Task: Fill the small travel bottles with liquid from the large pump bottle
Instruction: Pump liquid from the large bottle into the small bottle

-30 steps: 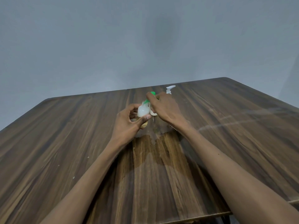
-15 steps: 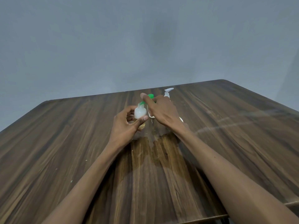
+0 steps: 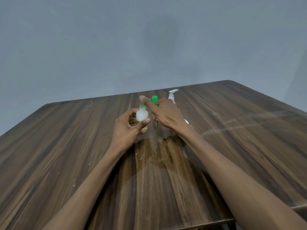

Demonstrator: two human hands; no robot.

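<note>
My left hand (image 3: pixel 127 130) grips a small translucent travel bottle (image 3: pixel 142 115) upright above the table. The bottle looks milky, with yellowish liquid at its bottom, and a green rim shows at its open neck. My right hand (image 3: pixel 166 113) is just right of the bottle and pinches a green cap (image 3: pixel 154 99), with the index finger stretched out over the neck. Behind my right hand stands the large pump bottle (image 3: pixel 172 94); only its white pump head shows clearly.
The wooden table (image 3: pixel 66 155) has a wet, darker patch (image 3: pixel 154 151) right under my hands. A small white object (image 3: pixel 186 121) peeks out behind my right wrist. The table's near edge (image 3: pixel 216 223) runs at bottom right. A grey wall rises behind.
Both hands drifted slightly left. The green cap has come away from the small bottle's neck, which is now exposed, and my right index finger has stretched out further.
</note>
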